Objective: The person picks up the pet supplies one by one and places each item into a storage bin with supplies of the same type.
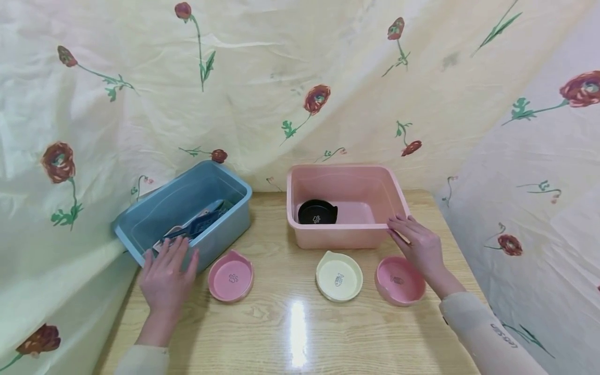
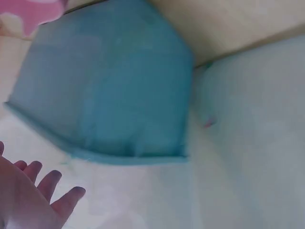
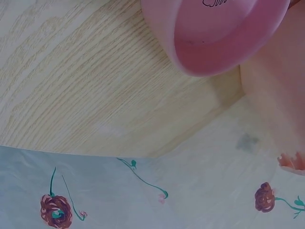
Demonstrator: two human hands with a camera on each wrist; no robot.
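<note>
One blue bin just ahead of left hand, fingers extended; long axis slants away rightward. Pink bin sits crosswise, right hand nearer, at its near-right corner; can't tell if gripping.

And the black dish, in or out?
In: the black dish sits inside the pink bin, partly hidden by its front rim.

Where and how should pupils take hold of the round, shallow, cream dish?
Probably best by the near rim of the cream dish, pinched from the front and above. It sits flat, its low wall rising around an open top, while the rectangular pink plastic bin stands behind it and a round pink dish sits to its right.
</note>
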